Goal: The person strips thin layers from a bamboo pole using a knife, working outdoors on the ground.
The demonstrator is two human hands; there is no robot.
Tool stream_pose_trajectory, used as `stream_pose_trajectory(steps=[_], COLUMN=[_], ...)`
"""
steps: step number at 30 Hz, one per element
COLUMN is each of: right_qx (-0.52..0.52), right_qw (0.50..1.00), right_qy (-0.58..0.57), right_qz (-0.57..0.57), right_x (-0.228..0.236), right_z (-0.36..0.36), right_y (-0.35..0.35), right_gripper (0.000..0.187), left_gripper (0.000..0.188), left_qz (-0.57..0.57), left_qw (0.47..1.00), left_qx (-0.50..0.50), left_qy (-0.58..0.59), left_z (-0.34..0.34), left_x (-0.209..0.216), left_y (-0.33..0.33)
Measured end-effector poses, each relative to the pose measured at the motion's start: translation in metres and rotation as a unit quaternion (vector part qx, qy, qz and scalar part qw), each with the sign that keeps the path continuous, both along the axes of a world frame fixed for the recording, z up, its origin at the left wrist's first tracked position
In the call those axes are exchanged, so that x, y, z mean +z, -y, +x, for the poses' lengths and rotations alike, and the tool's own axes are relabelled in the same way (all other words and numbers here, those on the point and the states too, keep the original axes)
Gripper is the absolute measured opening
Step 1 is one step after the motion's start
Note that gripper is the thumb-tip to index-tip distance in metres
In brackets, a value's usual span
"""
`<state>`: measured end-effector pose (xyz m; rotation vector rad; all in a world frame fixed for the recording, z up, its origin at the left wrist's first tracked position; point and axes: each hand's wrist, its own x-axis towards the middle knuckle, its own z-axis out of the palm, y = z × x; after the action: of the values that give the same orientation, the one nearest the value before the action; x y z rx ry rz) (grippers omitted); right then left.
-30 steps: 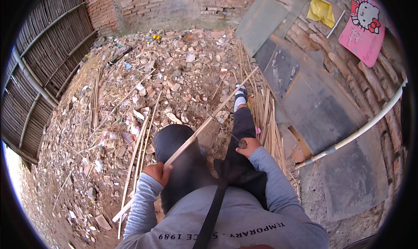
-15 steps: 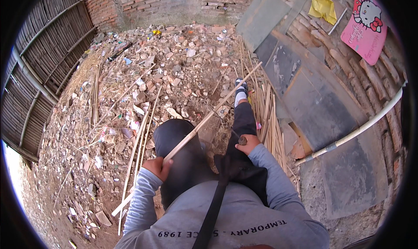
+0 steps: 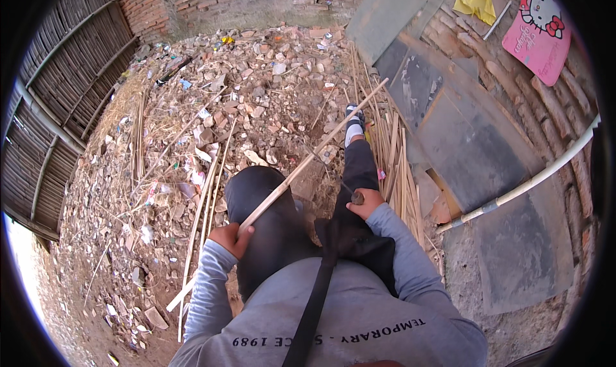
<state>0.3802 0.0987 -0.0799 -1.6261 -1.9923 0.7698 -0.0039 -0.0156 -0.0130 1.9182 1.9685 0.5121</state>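
Observation:
A long pale bamboo strip slants across my raised left thigh, its far end near my shoe and its near end beyond my left wrist. My left hand is closed around its lower part, thumb on top. My right hand is closed on the round, dark brown handle of a bladed hand tool, above my right thigh. From that handle a thin dark blade seems to run up-left toward the middle of the strip. Its exact shape, and whether it touches the strip, I cannot tell.
More bamboo strips lie in a pile along my right leg, others by my left knee. Broken brick and litter cover the ground. Dark panels and a pale pole lie at right. A brick wall stands ahead, a bamboo wall left.
The scene has slid slightly upward in the view. Both hands keep their holds, and the strip lies at almost the same slant.

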Motion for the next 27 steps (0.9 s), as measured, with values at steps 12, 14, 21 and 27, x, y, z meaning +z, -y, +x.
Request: stream_pose_trajectory(steps=[12,14,21,27], right_qx=[-0.008,-0.001,-0.005,-0.004], right_qw=[1.000,1.000,1.000,1.000], right_qy=[-0.016,-0.004,-0.010,-0.010], right_qz=[0.017,-0.007,0.000,0.007], right_x=[-0.0044,-0.0005,-0.0031,-0.0030], right_z=[0.0026,0.0023,0.0010,0.0015], right_y=[0.0033,0.0036,0.0043,0.0049], right_gripper=[0.032,0.032,0.031,0.030], left_gripper=[0.052,0.052,0.052,0.052], left_qz=[-0.013,-0.008,-0.007,0.001], left_qw=[1.000,1.000,1.000,1.000], left_qx=[0.010,0.006,0.000,-0.003], left_qy=[0.019,0.020,0.016,0.023], left_z=[0.0012,0.0000,-0.0022,-0.0028], left_x=[0.0035,0.0008,-0.0007,-0.0036], left_y=[0.0002,-0.0004,0.0002,-0.0010])
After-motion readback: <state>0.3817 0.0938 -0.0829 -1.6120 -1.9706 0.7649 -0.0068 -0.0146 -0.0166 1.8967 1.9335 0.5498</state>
